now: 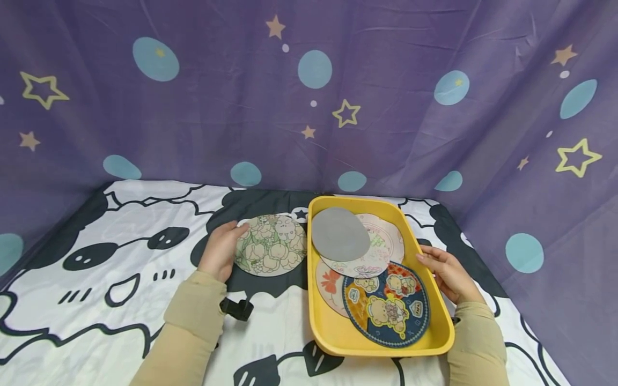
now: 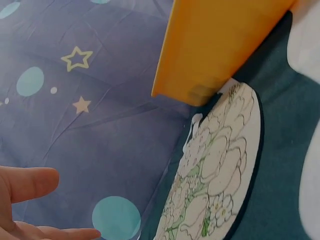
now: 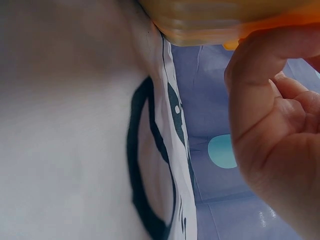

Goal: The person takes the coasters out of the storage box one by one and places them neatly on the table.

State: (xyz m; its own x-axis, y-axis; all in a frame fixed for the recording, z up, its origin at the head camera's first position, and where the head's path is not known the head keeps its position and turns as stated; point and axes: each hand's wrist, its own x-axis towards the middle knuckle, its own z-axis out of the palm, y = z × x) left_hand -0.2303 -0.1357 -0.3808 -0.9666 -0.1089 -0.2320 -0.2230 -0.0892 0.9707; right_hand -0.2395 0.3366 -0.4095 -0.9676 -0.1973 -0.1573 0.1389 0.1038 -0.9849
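My left hand is at the left edge of a round mat with pale flowers and green lines. In the left wrist view its thumb and a finger are straight and spread, with nothing between them, and the mat lies on the cloth. My right hand grips the right rim of a yellow tray, with its thumb on top. Inside lie a plain grey round mat, a dark blue one with bears, one with a red flower, and pale patterned ones.
A black-and-white cartoon cloth covers the table. Behind it hangs a purple curtain with stars and blue spots. A black wrist device sits by the left sleeve. The flowered mat lies close to the tray's left wall.
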